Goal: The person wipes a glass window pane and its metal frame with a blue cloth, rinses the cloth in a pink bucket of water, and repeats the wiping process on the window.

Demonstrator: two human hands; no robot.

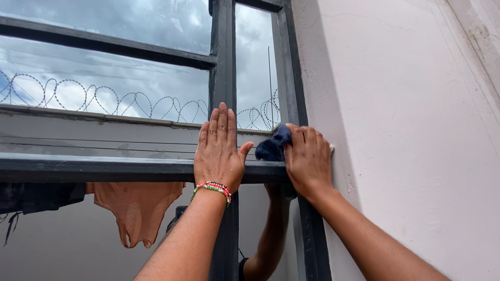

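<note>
A close view, looking up, of a dark grey metal window frame (224,62) with glass panes, set in a pale pink plastered wall (416,130). All positions here are given relative to that frame.

The left hand (219,151) lies flat and open against the frame's central upright bar, right where it crosses the lower horizontal bar. The fingers are straight, close together and pointing up, the thumb spread out toward the right. It grips nothing; the palm simply presses on the metal. A beaded bracelet in red, green and white (212,188) circles its wrist, just below the horizontal bar.

The right hand (308,160) is at the frame's right upright bar, level with the horizontal bar, next to the wall. Its fingers are curled over a crumpled dark blue cloth (273,145), pressing it against the narrow glass pane and the frame's inner edge. The cloth bulges out to the left of the fingers, between the two hands, and a small pale scrap shows at the hand's far side.

A reflection of the right forearm shows in the narrow pane below the horizontal bar.

Through the glass, beyond the frame, a grey outer wall topped with coils of razor wire (104,99) runs beneath a cloudy sky. Lower left, below the horizontal bar, an orange garment (138,208) hangs outside, with dark clothing beside it at the picture's edge.
</note>
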